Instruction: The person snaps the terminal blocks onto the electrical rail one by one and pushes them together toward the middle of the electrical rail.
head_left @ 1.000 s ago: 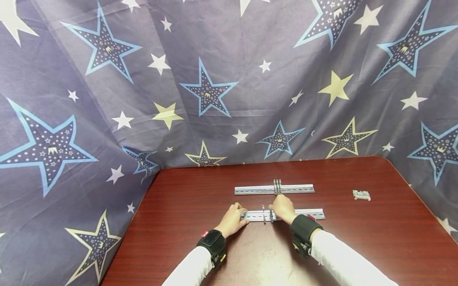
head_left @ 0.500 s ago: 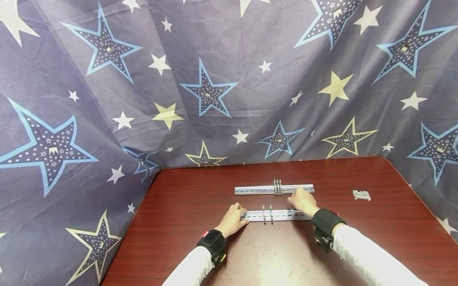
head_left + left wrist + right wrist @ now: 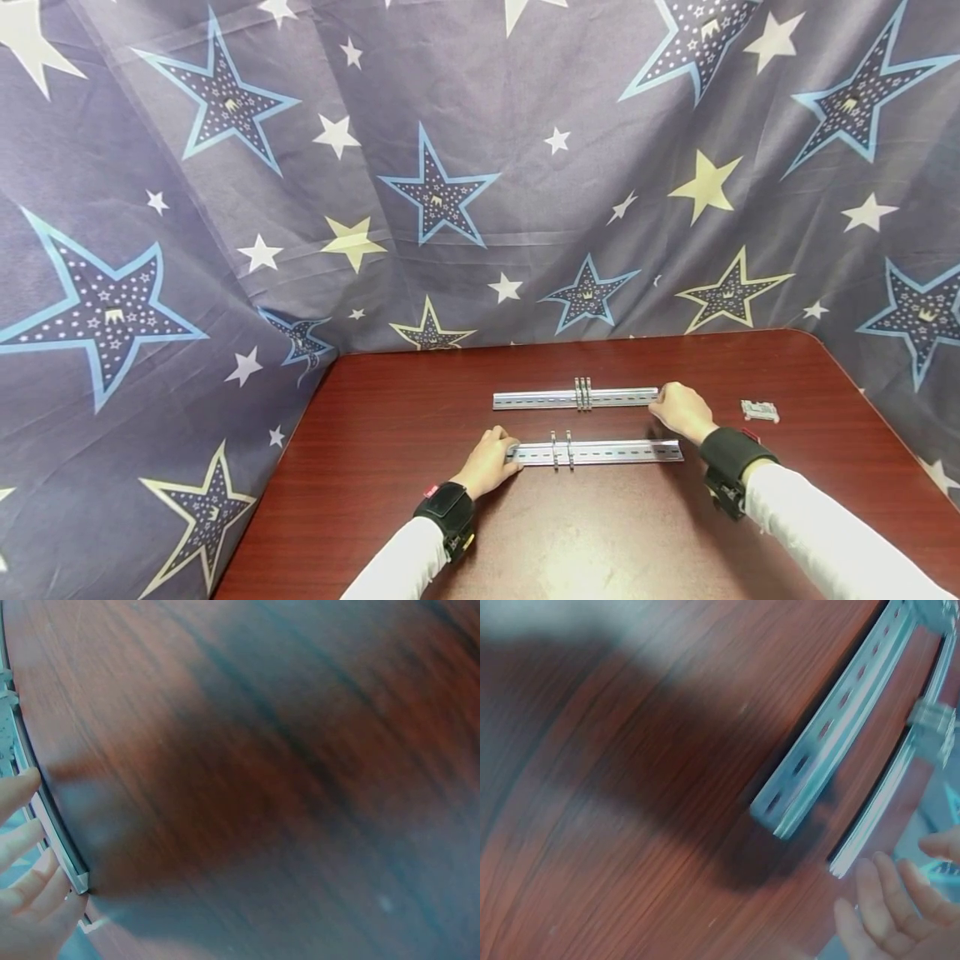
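In the head view, a slotted metal DIN rail (image 3: 622, 452) lies across the near part of the table, carrying two thin terminal blocks (image 3: 556, 451) left of its middle. My left hand (image 3: 489, 463) grips the rail's left end; the left wrist view has the fingers (image 3: 30, 840) along its edge. Behind lies a second DIN rail (image 3: 536, 401) with several terminal blocks (image 3: 582, 394) side by side near its middle. My right hand (image 3: 682, 412) is by that rail's right end. In the right wrist view its fingers (image 3: 877, 889) are loosely bent, holding nothing.
A loose pale terminal block (image 3: 761, 411) lies flat on the red-brown table (image 3: 375, 433), right of both rails. A star-patterned cloth (image 3: 360, 183) hangs behind and beside the table.
My right hand has left the second terminal block on the near rail and moved right, past the far rail's end. The left hand has stayed in place.
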The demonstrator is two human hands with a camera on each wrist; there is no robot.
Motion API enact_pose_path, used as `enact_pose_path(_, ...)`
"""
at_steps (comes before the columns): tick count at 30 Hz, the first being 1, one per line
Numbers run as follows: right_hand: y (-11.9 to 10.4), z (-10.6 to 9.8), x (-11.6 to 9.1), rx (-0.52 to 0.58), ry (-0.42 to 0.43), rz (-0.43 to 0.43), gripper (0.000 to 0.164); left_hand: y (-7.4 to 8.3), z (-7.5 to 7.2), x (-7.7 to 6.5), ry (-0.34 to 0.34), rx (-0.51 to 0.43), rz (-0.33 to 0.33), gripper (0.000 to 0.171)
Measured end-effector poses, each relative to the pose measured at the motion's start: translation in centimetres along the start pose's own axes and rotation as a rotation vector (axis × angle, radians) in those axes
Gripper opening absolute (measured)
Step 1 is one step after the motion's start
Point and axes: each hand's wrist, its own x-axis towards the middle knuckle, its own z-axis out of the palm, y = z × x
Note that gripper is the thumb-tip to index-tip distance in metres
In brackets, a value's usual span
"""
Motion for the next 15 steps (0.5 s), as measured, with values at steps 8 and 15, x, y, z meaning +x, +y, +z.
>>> enact_pose_path(8,4.1,-1.4,0.3,-0.073,0.049,-0.055,0.013,0.0,-0.2,0.0,-0.005,0.005,0.005,0.030)
enact_pose_path(15,7.1,-1.5,0.1,-0.101,0.154,-0.106,0.013,-0.1,-0.1,0.1,-0.005,0.008,0.004,0.029)
